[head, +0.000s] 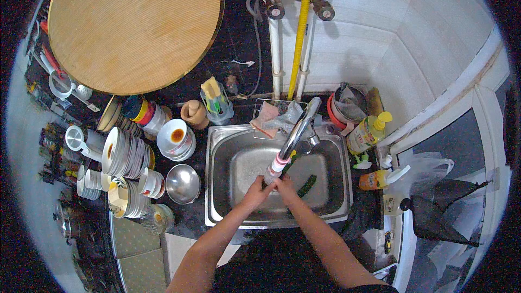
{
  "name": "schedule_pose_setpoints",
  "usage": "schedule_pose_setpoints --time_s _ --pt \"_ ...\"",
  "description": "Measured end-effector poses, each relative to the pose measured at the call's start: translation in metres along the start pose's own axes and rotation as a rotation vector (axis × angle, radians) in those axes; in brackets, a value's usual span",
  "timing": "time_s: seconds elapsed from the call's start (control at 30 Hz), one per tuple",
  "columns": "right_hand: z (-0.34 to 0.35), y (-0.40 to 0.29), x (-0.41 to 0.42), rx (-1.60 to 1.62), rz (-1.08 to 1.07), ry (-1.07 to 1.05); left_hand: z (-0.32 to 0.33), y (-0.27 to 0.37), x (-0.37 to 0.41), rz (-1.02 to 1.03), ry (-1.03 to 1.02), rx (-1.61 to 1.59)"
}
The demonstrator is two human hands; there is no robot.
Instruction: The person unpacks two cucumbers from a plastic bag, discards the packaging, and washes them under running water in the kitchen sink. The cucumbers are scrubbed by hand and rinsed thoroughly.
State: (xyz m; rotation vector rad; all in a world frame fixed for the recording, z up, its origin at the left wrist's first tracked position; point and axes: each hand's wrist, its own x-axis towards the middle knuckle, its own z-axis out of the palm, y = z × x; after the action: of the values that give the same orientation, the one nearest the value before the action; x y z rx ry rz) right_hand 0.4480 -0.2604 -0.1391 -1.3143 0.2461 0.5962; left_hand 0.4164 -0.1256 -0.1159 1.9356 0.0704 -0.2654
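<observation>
Both of my hands are close together under the spout of the chrome faucet [292, 140], over the stainless steel sink [244, 175]. My left hand [260, 192] and my right hand [285, 186] nearly touch at the fingertips, just below the pink and white faucet nozzle [277, 165]. Whether anything is between the fingers cannot be seen. A dark green cucumber [307, 185] lies in the basin right of my right hand. Another green cucumber with a yellow blossom end [290, 163] is partly hidden behind the nozzle.
Stacked plates [126, 152], bowls [176, 138] and a metal bowl [183, 184] stand left of the sink. Behind it, a wire rack [257, 110] holds cloths. A dish soap bottle [364, 134] and an orange bottle [372, 180] stand at the right.
</observation>
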Motion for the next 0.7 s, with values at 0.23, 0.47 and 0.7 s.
schedule_pose_setpoints --time_s 0.23,0.47,0.7 --pt "0.025 -0.007 -0.021 0.458 -0.149 0.010 -0.041 0.057 -0.053 -0.612 -0.126 -0.830" --pt "0.029 -0.018 -0.003 0.448 -0.029 0.125 -0.061 0.027 -0.083 -0.625 -0.281 -0.907" --pt "0.037 -0.033 0.004 0.998 0.016 -0.045 -0.057 0.046 -0.079 -0.684 -0.261 -1.202"
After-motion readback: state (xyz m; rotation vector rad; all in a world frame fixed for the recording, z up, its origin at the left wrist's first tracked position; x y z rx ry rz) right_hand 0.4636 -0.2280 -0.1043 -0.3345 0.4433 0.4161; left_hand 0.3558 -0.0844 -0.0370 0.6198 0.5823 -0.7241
